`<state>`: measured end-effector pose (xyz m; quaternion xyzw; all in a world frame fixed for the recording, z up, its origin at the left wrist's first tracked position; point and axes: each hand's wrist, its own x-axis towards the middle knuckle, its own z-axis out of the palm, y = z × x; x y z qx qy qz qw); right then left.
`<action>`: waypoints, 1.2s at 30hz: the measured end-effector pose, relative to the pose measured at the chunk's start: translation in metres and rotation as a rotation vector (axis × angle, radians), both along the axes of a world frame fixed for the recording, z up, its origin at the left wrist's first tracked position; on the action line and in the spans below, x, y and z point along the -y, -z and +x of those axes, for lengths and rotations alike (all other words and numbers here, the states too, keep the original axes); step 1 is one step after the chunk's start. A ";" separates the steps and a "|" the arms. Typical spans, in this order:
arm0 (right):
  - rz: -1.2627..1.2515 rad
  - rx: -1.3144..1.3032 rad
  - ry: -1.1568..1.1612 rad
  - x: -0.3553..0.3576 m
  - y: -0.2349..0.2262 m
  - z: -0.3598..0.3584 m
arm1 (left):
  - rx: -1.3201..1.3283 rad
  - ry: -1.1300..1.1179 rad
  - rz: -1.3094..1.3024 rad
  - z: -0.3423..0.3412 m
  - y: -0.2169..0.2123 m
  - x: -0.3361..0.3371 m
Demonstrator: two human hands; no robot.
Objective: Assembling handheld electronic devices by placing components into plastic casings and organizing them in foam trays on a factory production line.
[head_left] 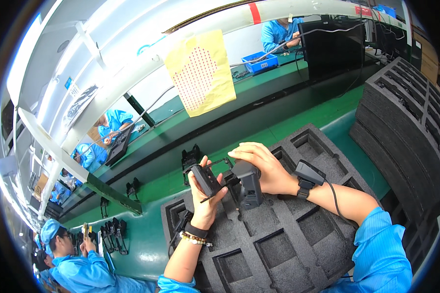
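My left hand (204,207) is closed around a flat black device (206,180) with a thin wire-like frame at its upper end. Close beside it, my right hand (269,168) grips a blocky black plastic part (250,185) from above and behind. The two pieces are held near each other; whether they touch I cannot tell. Both are above a dark grey foam tray (253,240) with square compartments, and those in plain sight hold nothing. Each wrist wears a strap, and a small black unit with a cable (338,202) is on the right one.
At the right stands a tall stack of foam trays (396,127). Black devices (113,234) stand on the green bench (144,234) at the left, near a co-worker in blue (78,268). Another black device (190,156) is beyond my left hand. Yellow paper (200,73) hangs from a rail.
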<state>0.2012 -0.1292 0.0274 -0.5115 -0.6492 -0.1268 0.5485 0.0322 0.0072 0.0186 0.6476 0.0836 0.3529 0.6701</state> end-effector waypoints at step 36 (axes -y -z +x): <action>-0.066 -0.401 -0.028 0.000 0.013 0.009 | -0.001 -0.116 0.224 0.002 0.010 0.013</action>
